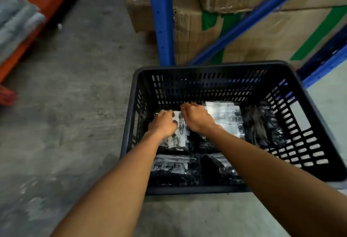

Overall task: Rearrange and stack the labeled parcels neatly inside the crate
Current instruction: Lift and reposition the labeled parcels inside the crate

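A black slotted plastic crate [317,129] stands on the concrete floor. Inside lie several black plastic-wrapped parcels with white labels. My left hand [163,124] and my right hand [197,119] both reach into the crate and grip the far edge of one labeled parcel [181,133] at the left rear. Another labeled parcel [225,118] lies just right of my right hand. A black parcel [262,124] without a visible label rests against the right wall. Two more parcels [174,169] lie at the near side, partly hidden by my forearms.
A blue metal rack upright [161,20] and diagonal brace stand right behind the crate, with taped cardboard boxes [262,35] on the floor behind them. An orange shelf beam with grey bundles [16,22] runs along the left. Bare concrete floor [75,105] lies left of the crate.
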